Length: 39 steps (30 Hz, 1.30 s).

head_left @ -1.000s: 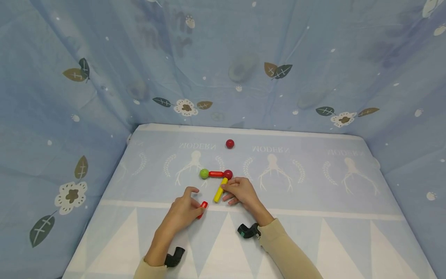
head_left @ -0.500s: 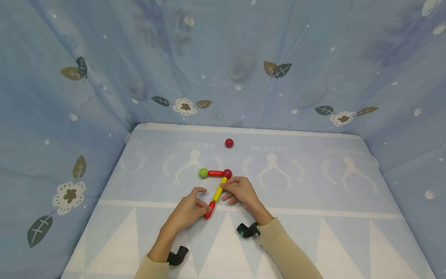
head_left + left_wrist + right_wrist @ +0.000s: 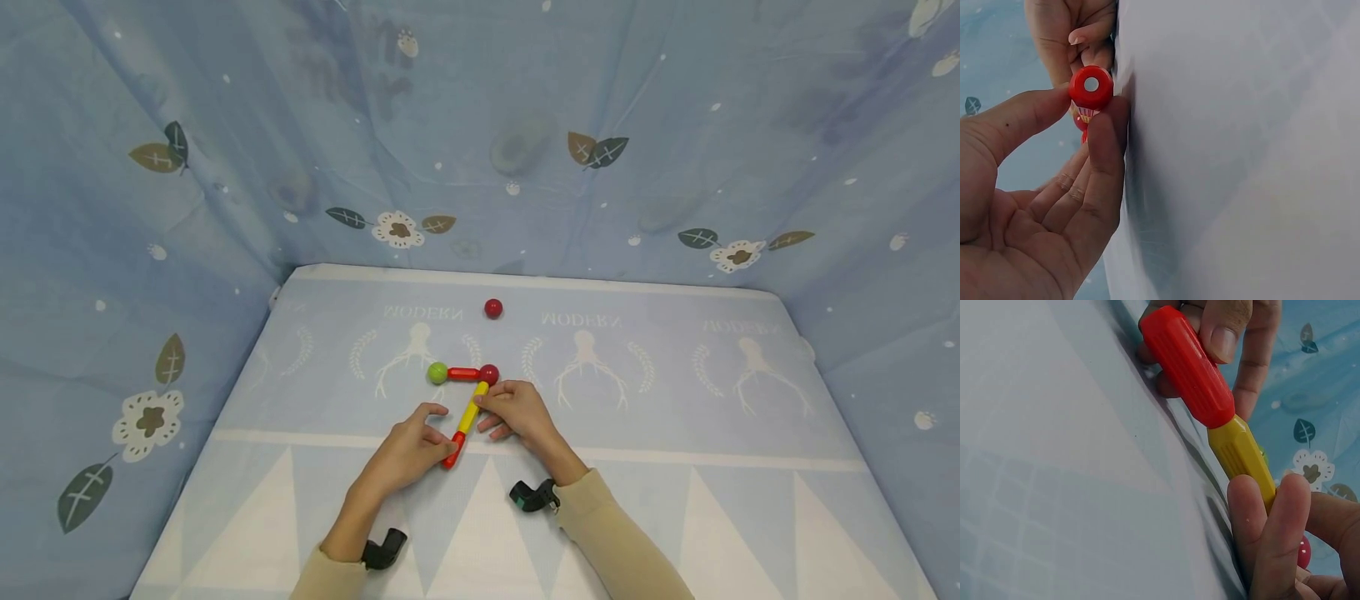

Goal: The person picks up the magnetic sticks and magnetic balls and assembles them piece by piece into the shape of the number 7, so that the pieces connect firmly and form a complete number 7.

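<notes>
Between thumb and fingers, my left hand (image 3: 408,452) pinches a red magnetic rod (image 3: 1190,369); its round end with a pale metal disc faces the left wrist camera. The rod's far end touches the end of a yellow magnetic rod (image 3: 1240,453), nearly in line with it. My right hand (image 3: 522,414) pinches the yellow rod near its upper end. That upper end meets a dark red ball (image 3: 489,374). From the ball a second red rod (image 3: 463,374) runs left to a green ball (image 3: 437,372).
Another red ball (image 3: 492,308) lies alone farther back on the patterned cloth (image 3: 645,375). A blue printed curtain (image 3: 480,167) surrounds the table at the back and sides. Black camera mounts (image 3: 384,549) sit at both wrists.
My left hand has moved right and slightly forward with its red rod, which stood apart from the yellow rod and now touches it. The right hand has stayed nearly still.
</notes>
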Each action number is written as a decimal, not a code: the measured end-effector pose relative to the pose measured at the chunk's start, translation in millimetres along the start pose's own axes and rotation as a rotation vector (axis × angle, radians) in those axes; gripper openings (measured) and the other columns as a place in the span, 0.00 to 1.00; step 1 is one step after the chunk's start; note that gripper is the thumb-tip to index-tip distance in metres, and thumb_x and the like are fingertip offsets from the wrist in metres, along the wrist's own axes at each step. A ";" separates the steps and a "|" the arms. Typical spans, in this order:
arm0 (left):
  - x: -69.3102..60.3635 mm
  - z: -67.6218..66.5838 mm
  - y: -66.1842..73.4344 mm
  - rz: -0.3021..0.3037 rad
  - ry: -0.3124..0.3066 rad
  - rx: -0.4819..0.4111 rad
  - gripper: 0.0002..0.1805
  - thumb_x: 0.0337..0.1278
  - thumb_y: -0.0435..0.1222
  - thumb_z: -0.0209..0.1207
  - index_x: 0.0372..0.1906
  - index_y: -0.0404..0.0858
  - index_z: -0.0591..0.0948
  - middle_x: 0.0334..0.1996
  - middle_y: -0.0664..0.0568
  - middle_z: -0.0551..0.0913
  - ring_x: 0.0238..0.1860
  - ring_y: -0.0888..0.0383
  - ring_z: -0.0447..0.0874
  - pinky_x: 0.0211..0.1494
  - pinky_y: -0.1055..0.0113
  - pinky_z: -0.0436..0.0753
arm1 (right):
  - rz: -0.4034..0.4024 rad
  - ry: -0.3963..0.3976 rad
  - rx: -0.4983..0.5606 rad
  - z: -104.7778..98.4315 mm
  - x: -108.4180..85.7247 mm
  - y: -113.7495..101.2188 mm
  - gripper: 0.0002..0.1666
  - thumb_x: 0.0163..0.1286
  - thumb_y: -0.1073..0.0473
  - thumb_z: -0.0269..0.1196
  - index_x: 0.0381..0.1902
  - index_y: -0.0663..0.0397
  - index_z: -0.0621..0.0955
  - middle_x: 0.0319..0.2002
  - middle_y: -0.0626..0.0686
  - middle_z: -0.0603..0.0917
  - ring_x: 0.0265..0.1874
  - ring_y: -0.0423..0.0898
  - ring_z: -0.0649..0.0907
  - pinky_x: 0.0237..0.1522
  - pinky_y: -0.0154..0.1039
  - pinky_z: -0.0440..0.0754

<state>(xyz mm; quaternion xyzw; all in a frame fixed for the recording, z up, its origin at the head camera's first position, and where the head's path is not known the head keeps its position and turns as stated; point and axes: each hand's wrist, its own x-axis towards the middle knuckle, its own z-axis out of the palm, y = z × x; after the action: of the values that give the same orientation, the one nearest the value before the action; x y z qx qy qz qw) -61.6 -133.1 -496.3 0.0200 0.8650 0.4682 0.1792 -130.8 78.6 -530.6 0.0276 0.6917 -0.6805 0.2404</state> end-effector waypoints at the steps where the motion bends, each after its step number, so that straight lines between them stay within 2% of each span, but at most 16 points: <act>1: 0.3 -0.1 -0.3 0.000 -0.001 0.001 0.30 0.60 0.38 0.68 0.64 0.36 0.71 0.33 0.57 0.85 0.32 0.59 0.81 0.38 0.59 0.79 | 0.000 0.001 -0.001 0.0 0.0 -0.1 0.18 0.66 0.58 0.70 0.43 0.67 0.79 0.33 0.59 0.88 0.22 0.51 0.88 0.20 0.38 0.82; 8: 4.0 -6.1 -2.0 0.006 0.004 0.045 0.24 0.65 0.41 0.65 0.61 0.38 0.75 0.32 0.56 0.84 0.31 0.59 0.80 0.39 0.59 0.79 | 0.001 0.001 0.002 0.4 -0.6 -0.2 0.17 0.66 0.58 0.70 0.42 0.67 0.80 0.33 0.59 0.88 0.22 0.50 0.88 0.19 0.38 0.82; 13: 16.9 -21.0 7.4 0.040 0.070 0.063 0.21 0.65 0.43 0.65 0.58 0.38 0.79 0.36 0.55 0.86 0.37 0.57 0.84 0.44 0.55 0.81 | -0.010 0.001 0.006 0.1 -1.3 -1.1 0.19 0.66 0.57 0.70 0.43 0.68 0.79 0.32 0.60 0.88 0.21 0.50 0.87 0.18 0.38 0.82; 17: 38.9 -34.8 19.4 0.117 0.158 0.087 0.18 0.65 0.43 0.65 0.55 0.39 0.82 0.40 0.52 0.86 0.43 0.53 0.86 0.45 0.54 0.83 | -0.011 0.007 0.003 -0.3 -2.0 -1.9 0.20 0.65 0.57 0.71 0.43 0.68 0.78 0.32 0.61 0.88 0.21 0.50 0.87 0.18 0.38 0.82; 20: 60.2 -42.5 26.6 0.184 0.202 0.100 0.17 0.65 0.42 0.65 0.54 0.38 0.83 0.42 0.51 0.85 0.44 0.52 0.85 0.45 0.56 0.83 | -0.009 0.006 0.001 -0.2 -1.4 -1.1 0.20 0.65 0.56 0.71 0.43 0.68 0.79 0.32 0.61 0.88 0.21 0.51 0.87 0.19 0.38 0.82; 24: 89.0 -47.2 34.6 0.222 0.223 0.099 0.19 0.66 0.43 0.65 0.56 0.38 0.82 0.44 0.51 0.84 0.46 0.52 0.83 0.47 0.56 0.83 | -0.012 -0.002 0.001 0.4 -0.6 -0.3 0.18 0.66 0.57 0.70 0.43 0.68 0.79 0.31 0.60 0.88 0.21 0.50 0.87 0.19 0.39 0.82; 29: 122.8 -46.7 42.0 0.226 0.209 0.106 0.21 0.66 0.44 0.64 0.60 0.41 0.81 0.48 0.50 0.84 0.48 0.51 0.82 0.51 0.54 0.81 | -0.003 -0.004 0.008 0.7 -1.0 -0.9 0.17 0.66 0.58 0.70 0.42 0.67 0.80 0.31 0.60 0.87 0.21 0.50 0.87 0.19 0.39 0.82; 34: 153.7 -45.3 48.9 0.214 0.150 0.112 0.22 0.67 0.44 0.63 0.63 0.43 0.79 0.52 0.47 0.82 0.52 0.48 0.81 0.53 0.53 0.80 | 0.003 0.000 0.008 0.5 -0.7 -0.4 0.18 0.66 0.56 0.71 0.42 0.67 0.80 0.31 0.60 0.87 0.22 0.51 0.88 0.19 0.40 0.82; 39: 181.0 -41.9 53.3 0.162 0.099 0.109 0.23 0.68 0.44 0.62 0.65 0.45 0.77 0.55 0.44 0.80 0.56 0.46 0.78 0.57 0.51 0.78 | -0.007 0.006 0.002 0.5 0.9 1.3 0.18 0.66 0.56 0.71 0.41 0.67 0.81 0.32 0.59 0.87 0.22 0.51 0.88 0.19 0.40 0.82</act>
<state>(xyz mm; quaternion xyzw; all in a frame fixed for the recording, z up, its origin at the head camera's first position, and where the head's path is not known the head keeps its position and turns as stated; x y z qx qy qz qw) -251.8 -100.2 -484.7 0.0763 0.8925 0.4339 0.0968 -131.0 77.9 -532.2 0.0274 0.6916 -0.6821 0.2360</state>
